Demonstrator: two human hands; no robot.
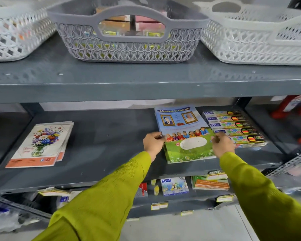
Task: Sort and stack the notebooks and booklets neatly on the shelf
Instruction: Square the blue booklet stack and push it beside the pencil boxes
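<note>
On the middle shelf, the left hand and right hand pinched opposite side edges of the blue-and-green booklet stack at four o'clock; pencil boxes lay just beside it, flower notebooks well apart at eight o'clock.
</note>
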